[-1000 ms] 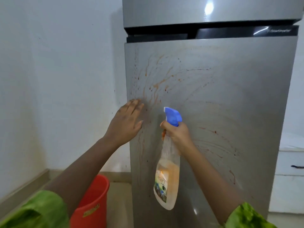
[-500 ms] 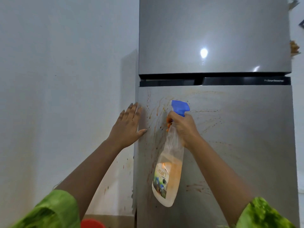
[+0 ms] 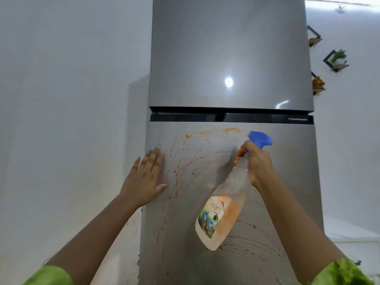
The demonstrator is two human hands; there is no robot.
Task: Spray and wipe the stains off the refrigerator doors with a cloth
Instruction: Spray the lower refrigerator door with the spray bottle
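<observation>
Refrigerator, two doors, brushed grey metal, fills the middle of the view from top to bottom. Upper door glossy, with one round lamp glare on it. Black band runs between the doors; the pale lettering at its right end is too small to read. Lower door dirty: orange-yellow stains smeared in arcs across its upper left, brightest along the top edge. Darker red-brown streaks curve across the lower right, with specks scattered between.

Left hand lies flat on the lower door's left edge, fingers straight, close together and pointing up, thumb spread to the right. It holds nothing. Right hand grips the neck of the spray bottle, curled round it just under the blue nozzle head. Orange trigger shows at the index finger; whether it is squeezed, cannot tell. Bottle hangs tilted in front of the lower door, base down and to the left. Clear plastic, orange liquid in the lower part, label reading "Clean". Contact with the door: cannot tell.

Room: plain pale wall to the left. White wall on the right carries small diamond-shaped shelves just beside the upper door, one with a green plant. Green sleeves at both bottom corners.
</observation>
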